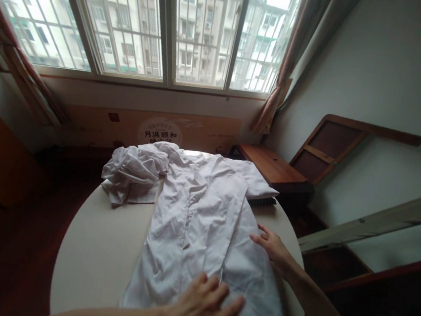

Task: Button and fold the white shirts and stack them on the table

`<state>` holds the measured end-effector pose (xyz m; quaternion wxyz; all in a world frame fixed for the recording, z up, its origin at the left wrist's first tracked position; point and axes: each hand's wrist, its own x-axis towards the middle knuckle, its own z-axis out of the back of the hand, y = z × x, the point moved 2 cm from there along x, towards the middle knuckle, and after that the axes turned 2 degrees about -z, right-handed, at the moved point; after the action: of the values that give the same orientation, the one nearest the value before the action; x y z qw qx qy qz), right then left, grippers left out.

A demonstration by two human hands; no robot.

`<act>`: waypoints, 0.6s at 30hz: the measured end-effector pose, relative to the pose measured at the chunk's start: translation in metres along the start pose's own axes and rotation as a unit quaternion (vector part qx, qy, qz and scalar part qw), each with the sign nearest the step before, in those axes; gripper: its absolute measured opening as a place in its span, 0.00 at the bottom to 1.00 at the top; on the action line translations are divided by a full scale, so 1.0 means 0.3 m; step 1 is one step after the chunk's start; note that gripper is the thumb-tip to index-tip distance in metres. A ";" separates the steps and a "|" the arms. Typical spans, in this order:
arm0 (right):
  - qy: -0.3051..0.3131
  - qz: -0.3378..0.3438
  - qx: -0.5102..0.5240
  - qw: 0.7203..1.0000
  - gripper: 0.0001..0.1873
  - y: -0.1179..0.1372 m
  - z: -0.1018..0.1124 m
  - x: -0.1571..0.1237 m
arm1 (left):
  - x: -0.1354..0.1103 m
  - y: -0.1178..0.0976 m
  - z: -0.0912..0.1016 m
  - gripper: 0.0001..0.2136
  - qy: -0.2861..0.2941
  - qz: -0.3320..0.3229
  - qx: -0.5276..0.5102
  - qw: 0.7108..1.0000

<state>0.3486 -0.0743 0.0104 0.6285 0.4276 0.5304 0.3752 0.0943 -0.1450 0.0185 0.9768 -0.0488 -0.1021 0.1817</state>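
Note:
A long white button-front garment, a coat or long shirt, lies spread on a round pale table. One sleeve runs down over its front on the right half. My left hand rests on the fabric near the lower hem, fingers spread. At the garment's right edge, my right hand touches the cloth with its fingers extended and apart. Neither hand grips anything. Creases run across the garment's middle.
A crumpled white cloth heap sits at the table's back left. Folded white cloth lies at the back right, over a dark object. Beyond stand a wooden bench and a leaning wooden frame, below a barred window.

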 end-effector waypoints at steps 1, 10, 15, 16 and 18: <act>0.022 -0.006 0.011 1.000 0.33 -0.005 0.000 -0.028 | 0.064 -0.045 -0.032 0.25 -0.016 -0.036 0.002 0.999; 0.095 -0.004 0.075 0.993 0.33 -0.056 -0.016 -0.142 | 0.331 -0.090 -0.058 0.35 0.037 0.025 -0.128 0.991; -0.018 0.079 0.054 0.995 0.33 0.056 -0.015 0.039 | 0.247 -0.031 0.112 0.26 -0.033 0.148 -0.205 0.967; -0.078 0.115 0.037 0.990 0.36 0.106 -0.013 0.102 | 0.229 -0.022 0.133 0.22 -0.053 0.172 -0.204 0.962; -0.184 0.156 0.013 0.970 0.39 0.212 -0.019 0.236 | 0.201 -0.009 0.156 0.15 -0.087 0.197 -0.191 0.958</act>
<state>0.3530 0.0145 0.0450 0.6437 0.5747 0.3370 0.3767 0.1402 -0.1228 0.0753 0.8814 -0.2381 -0.2075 0.3511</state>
